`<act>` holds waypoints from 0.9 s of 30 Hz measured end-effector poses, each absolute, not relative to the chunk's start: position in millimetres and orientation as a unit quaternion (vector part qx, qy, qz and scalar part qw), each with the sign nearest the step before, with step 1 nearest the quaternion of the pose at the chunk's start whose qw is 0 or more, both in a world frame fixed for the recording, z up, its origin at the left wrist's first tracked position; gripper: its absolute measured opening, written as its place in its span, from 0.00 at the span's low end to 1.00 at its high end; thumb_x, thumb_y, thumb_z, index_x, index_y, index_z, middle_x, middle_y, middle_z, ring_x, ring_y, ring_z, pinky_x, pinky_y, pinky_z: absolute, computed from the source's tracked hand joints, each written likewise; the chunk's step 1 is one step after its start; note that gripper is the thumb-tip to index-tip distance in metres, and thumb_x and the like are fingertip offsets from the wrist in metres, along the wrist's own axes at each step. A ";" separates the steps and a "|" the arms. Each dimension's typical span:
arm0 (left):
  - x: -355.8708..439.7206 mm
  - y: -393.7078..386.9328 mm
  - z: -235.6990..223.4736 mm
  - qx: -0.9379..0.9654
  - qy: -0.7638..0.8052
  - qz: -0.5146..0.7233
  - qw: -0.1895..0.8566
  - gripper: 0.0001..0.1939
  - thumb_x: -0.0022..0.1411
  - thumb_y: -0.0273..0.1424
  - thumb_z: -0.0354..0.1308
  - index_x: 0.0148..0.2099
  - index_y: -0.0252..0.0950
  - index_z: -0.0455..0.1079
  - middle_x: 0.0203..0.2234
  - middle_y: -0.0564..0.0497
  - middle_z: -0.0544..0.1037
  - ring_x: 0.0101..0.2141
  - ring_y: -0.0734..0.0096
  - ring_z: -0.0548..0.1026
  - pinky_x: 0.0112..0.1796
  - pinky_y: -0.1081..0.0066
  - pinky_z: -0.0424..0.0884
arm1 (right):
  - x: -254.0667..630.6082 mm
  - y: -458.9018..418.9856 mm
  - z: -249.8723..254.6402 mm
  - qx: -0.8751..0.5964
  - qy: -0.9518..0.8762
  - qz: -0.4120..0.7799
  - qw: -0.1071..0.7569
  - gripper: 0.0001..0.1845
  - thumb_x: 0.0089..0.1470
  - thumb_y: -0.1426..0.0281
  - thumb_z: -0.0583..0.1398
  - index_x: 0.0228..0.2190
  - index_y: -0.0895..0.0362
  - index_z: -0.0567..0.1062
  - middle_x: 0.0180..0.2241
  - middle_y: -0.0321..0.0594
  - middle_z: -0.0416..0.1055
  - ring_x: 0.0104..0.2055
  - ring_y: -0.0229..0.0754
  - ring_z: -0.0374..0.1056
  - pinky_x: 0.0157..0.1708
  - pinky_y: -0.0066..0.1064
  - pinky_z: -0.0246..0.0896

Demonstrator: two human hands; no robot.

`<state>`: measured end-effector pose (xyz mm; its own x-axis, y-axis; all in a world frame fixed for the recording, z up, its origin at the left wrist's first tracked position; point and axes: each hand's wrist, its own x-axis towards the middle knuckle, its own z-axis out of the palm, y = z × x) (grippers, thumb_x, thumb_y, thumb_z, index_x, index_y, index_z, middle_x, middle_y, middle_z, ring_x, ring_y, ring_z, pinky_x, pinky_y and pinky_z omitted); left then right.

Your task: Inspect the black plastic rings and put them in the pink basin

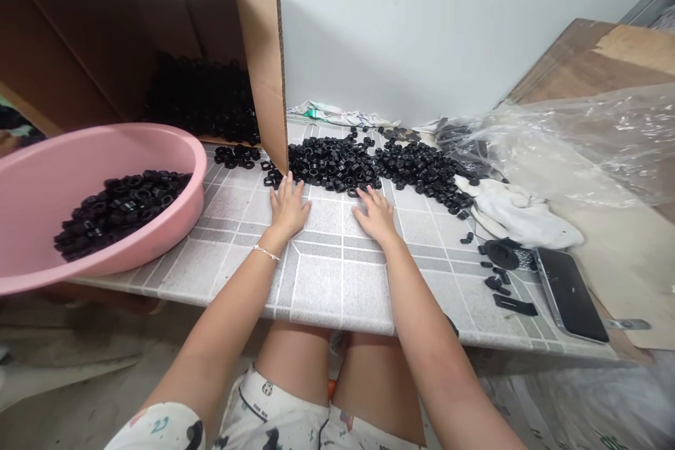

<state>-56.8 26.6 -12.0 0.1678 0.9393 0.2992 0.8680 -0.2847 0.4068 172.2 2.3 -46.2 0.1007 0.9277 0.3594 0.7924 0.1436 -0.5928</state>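
Observation:
Small black ring-shaped parts lie in a pile (332,163) on the checked tablecloth (316,274). My left hand (287,207) rests at the near left of this pile, fingers spread, fingertips by the lower corner of the cardboard box (266,63). At the pile's near edge is my right hand (375,212), its fingers apart and touching or nearly touching the closest rings. Neither hand grips anything. A second heap of smaller black pieces (422,169) joins the pile on the right. More rings fill the bottom of the box, which lies on its side with its opening towards me.
A pink basin (184,225) with black rings (126,207) stands at the left table edge. To the right are a white cloth (519,214), a phone (572,295), a black spool (500,253) and clear plastic sheeting (590,140). A wall (422,21) closes off the back.

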 end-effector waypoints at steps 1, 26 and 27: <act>-58.8 27.4 -11.2 0.757 0.599 0.253 0.064 0.26 0.59 0.32 0.54 0.61 0.37 0.61 0.67 0.41 0.48 0.65 0.47 0.46 0.61 0.42 0.40 | 170.9 1.7 -45.8 -0.645 -0.671 0.096 0.354 0.25 0.53 0.62 0.57 0.53 0.50 0.68 0.59 0.48 0.59 0.62 0.58 0.50 0.59 0.57 0.40; -89.6 36.2 -1.6 0.686 0.670 0.278 0.055 0.17 0.58 0.25 0.51 0.49 0.40 0.71 0.48 0.41 0.71 0.50 0.46 0.66 0.49 0.49 0.63 | 139.2 -8.5 -22.7 -0.516 -0.740 0.209 0.378 0.05 0.50 0.71 0.57 0.29 0.53 0.74 0.34 0.40 0.72 0.41 0.47 0.63 0.47 0.43 0.58; -92.1 37.3 -2.4 0.692 0.664 0.278 0.062 0.15 0.58 0.26 0.52 0.48 0.40 0.71 0.45 0.41 0.73 0.49 0.48 0.67 0.49 0.50 0.63 | 134.7 -10.1 -22.0 -0.503 -0.742 0.231 0.378 0.04 0.49 0.70 0.58 0.29 0.53 0.74 0.33 0.40 0.72 0.41 0.46 0.64 0.46 0.42 0.58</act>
<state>-92.1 37.3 -2.4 -0.0347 0.9527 0.3020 0.8838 -0.1118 0.4542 134.7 -10.1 -22.0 -0.2079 0.9212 0.3288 0.5725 0.3872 -0.7227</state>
